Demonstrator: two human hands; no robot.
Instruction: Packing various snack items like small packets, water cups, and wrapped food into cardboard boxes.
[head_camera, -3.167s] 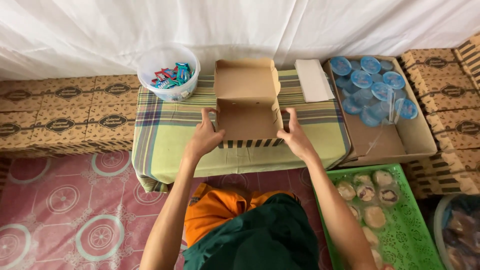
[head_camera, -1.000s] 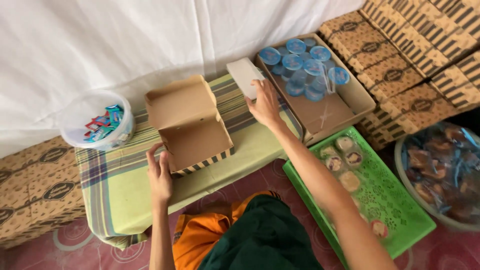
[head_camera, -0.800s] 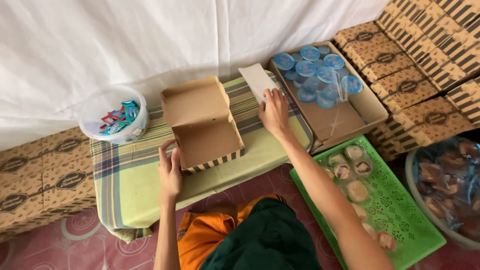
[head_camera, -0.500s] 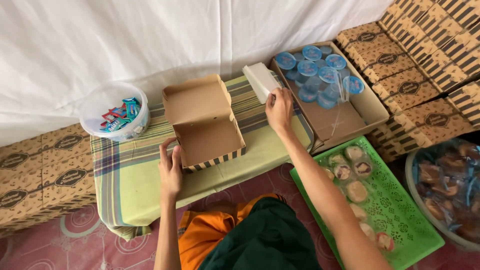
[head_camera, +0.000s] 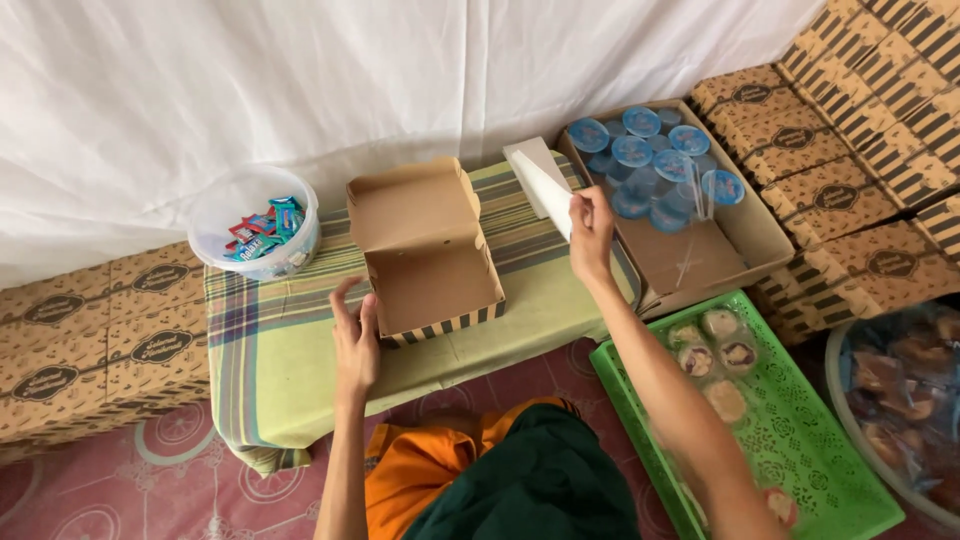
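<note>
An open cardboard box (head_camera: 430, 262) with a striped lower edge sits near the middle of the worktop (head_camera: 280, 370), which is covered by a green checked cloth; its lid stands tilted back and its inside is bare. The left hand (head_camera: 355, 340) rests open against the box's front left corner, fingers loosely spread and gripping nothing. The right hand (head_camera: 592, 232) pinches a white sheet of paper (head_camera: 556, 190) lifted off the stack of white paper (head_camera: 528, 165) lying at the worktop's far right edge.

At the far left corner stands a clear plastic tub (head_camera: 254, 236) holding small wrapped sweets in blue and red. Just beside the worktop on the right, a large shallow carton (head_camera: 735, 240) holds blue-lidded sealed cups (head_camera: 655, 170) crowded at its far end. Nearer the person, a green perforated tray (head_camera: 830, 460) on the floor carries round wrapped pastries (head_camera: 715, 345). Stacks of patterned brown closed boxes (head_camera: 860, 180) rise to the right, with more along the left (head_camera: 95, 335). A white sheet (head_camera: 300, 80) hangs behind.
</note>
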